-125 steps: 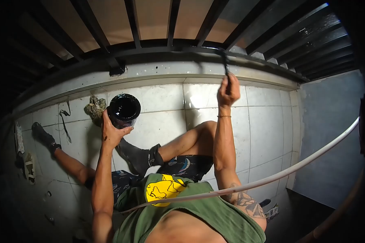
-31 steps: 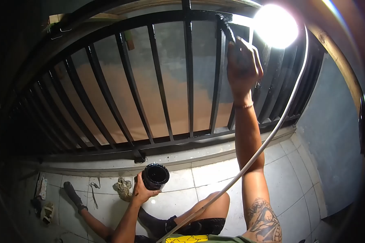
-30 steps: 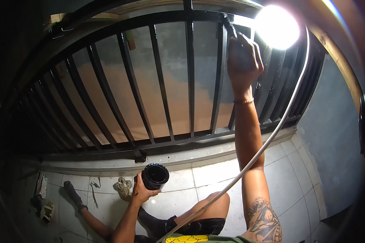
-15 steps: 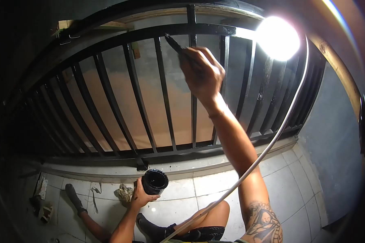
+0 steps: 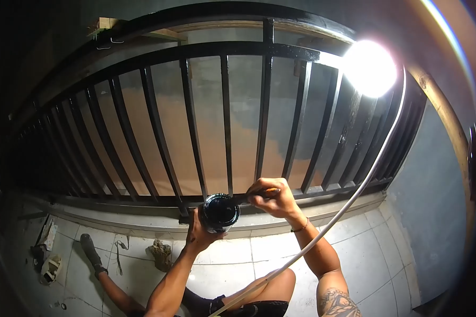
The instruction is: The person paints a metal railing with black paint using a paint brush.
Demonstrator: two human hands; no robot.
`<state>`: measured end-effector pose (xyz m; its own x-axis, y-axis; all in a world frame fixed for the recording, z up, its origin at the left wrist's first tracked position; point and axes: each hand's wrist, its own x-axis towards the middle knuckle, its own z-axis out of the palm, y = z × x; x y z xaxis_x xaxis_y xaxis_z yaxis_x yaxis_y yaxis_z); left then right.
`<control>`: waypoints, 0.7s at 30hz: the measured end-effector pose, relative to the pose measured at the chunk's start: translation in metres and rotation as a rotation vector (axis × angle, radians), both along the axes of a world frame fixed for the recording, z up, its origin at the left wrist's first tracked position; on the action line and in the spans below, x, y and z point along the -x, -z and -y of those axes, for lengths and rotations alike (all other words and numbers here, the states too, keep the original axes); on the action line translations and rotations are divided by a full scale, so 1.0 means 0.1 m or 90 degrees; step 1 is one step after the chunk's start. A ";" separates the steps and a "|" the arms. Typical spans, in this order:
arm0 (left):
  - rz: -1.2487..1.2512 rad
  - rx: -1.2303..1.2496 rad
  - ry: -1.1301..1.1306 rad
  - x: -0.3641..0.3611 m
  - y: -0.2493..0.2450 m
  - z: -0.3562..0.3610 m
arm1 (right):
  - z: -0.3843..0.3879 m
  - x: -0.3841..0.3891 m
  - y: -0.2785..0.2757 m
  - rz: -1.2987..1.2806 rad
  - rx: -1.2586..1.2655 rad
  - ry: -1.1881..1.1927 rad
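My left hand (image 5: 200, 236) is wrapped round the side of an open can of dark paint (image 5: 220, 211), held up in front of the railing's lower bar. Just right of it, my right hand (image 5: 276, 198) grips a paintbrush (image 5: 271, 191), its orange-brown handle end showing. The dark bristle end points left, at the can's rim; the tip is hard to make out against the dark paint. Behind both hands stands a black metal railing (image 5: 267, 116) with upright bars and curved top rails.
A bright lamp (image 5: 369, 68) hangs at the railing's upper right, and its white cable (image 5: 375, 158) crosses before my right arm. A crumpled rag (image 5: 159, 254) and scraps (image 5: 51, 268) lie on the tiled floor (image 5: 222, 288). A wooden pole (image 5: 441, 105) leans at right.
My right hand has come down from the upper rail to the can with the brush. My left hand has raised the can and moved it slightly right. The view has shifted a little.
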<state>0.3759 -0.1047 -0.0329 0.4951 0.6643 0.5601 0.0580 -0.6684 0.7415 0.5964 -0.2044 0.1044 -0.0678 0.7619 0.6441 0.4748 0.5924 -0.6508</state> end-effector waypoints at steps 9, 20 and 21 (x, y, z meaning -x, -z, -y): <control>-0.027 -0.022 -0.027 -0.03 -0.24 0.01 | -0.34 0.24 0.02 0.332 -0.016 -0.052; 0.011 -0.212 -0.096 -0.03 -0.23 -0.06 | -0.36 0.32 0.04 0.364 -0.035 -0.081; -0.004 -0.215 -0.110 -0.02 -0.25 -0.05 | -0.36 0.35 0.04 0.402 -0.094 0.012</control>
<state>0.3782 -0.0996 -0.0074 0.3959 0.5170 0.7589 0.1946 -0.8549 0.4809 0.5617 -0.1688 0.1007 -0.4557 0.6735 0.5820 0.7506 0.6422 -0.1555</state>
